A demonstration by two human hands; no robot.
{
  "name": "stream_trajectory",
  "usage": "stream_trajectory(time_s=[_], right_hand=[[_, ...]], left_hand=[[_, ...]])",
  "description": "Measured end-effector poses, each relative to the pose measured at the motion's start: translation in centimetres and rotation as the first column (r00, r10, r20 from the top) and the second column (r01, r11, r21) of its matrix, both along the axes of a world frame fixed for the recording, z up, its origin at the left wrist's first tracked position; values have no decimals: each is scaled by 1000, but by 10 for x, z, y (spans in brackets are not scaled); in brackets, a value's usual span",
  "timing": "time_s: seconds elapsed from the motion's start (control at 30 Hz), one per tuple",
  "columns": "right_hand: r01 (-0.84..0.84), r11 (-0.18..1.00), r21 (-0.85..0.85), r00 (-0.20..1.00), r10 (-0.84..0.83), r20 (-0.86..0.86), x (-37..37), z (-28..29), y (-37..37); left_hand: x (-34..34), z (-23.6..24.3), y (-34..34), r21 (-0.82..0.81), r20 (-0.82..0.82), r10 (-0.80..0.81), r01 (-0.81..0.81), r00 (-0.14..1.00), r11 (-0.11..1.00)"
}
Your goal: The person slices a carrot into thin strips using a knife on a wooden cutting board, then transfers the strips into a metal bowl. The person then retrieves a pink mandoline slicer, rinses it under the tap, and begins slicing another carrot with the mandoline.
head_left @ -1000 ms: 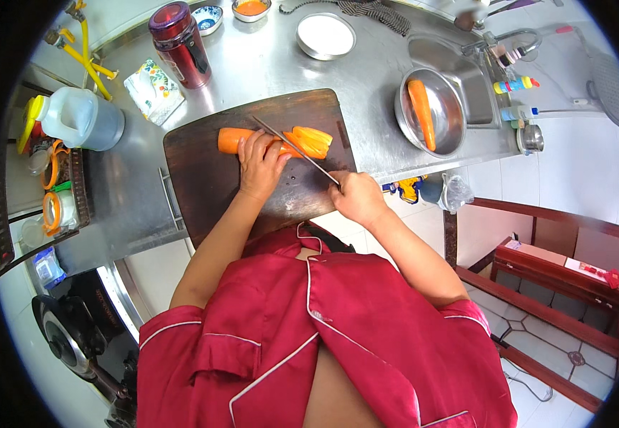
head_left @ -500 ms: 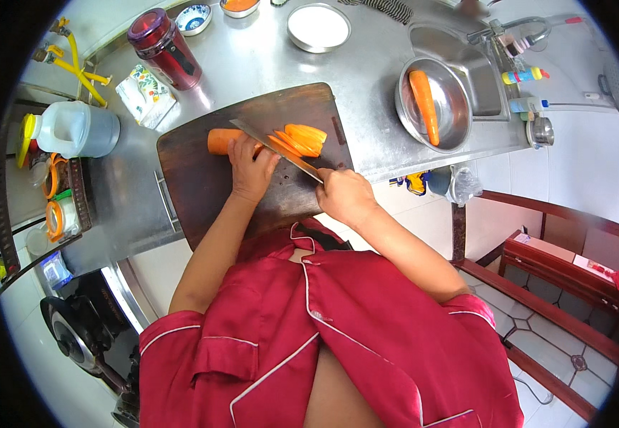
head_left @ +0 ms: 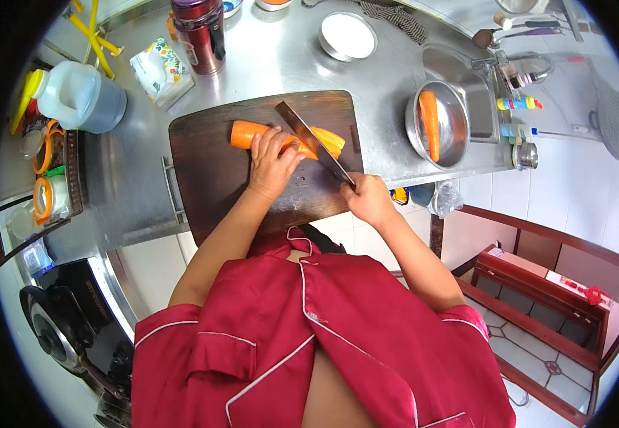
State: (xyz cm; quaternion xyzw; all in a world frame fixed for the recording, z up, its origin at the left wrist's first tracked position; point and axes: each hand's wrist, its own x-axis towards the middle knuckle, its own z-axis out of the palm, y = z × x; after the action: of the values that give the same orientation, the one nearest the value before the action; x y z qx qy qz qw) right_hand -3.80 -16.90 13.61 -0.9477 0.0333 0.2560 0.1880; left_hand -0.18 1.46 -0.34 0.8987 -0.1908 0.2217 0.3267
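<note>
A dark wooden cutting board [head_left: 217, 178] lies along the counter's near edge. On it rests a thick piece of carrot [head_left: 244, 133], its blunt end pointing left. My left hand [head_left: 272, 162] presses the carrot down with bent fingers, thumb towards the blade. My right hand [head_left: 371, 200] is wrapped round the handle of a kitchen knife [head_left: 314, 141]. The long blade slants away to the left across the carrot, right of my left fingers. Cut carrot pieces [head_left: 331, 141] lie beyond the blade on the right; the blade partly hides them.
Right of the board, a metal bowl [head_left: 456, 135] holds a whole carrot [head_left: 429, 125] beside the sink [head_left: 484, 114]. A bowl of white contents [head_left: 347, 37] stands behind. A red flask [head_left: 201, 39], tissue pack [head_left: 161, 75] and plastic jug [head_left: 81, 96] are at the left.
The view has shifted slightly. My left hand has slid right along the carrot, baring more of its blunt end. The knife has moved right, nearer the cut pieces.
</note>
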Motion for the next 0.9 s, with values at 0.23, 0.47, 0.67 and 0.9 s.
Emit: stream_trajectory(time_s=[0.23,0.47,0.67,0.9], right_hand=[[-86,994,-63,990,92,103,-12,2,-1],[-98,992,-84,990,105,91,-9,2,0],[-113,989,-93,992,117,38,1,-11,-1],[-70,998,4,993,69,95,-1,-22,-11]], left_hand=[[-1,0,1,-19,-21,11,-11,1000,1000],[-1,0,0,-8,-9,0,0,1000,1000],[0,1,-1,12,8,6,-6,1000,1000],[-2,-1,0,31,13,9,-9,1000,999]])
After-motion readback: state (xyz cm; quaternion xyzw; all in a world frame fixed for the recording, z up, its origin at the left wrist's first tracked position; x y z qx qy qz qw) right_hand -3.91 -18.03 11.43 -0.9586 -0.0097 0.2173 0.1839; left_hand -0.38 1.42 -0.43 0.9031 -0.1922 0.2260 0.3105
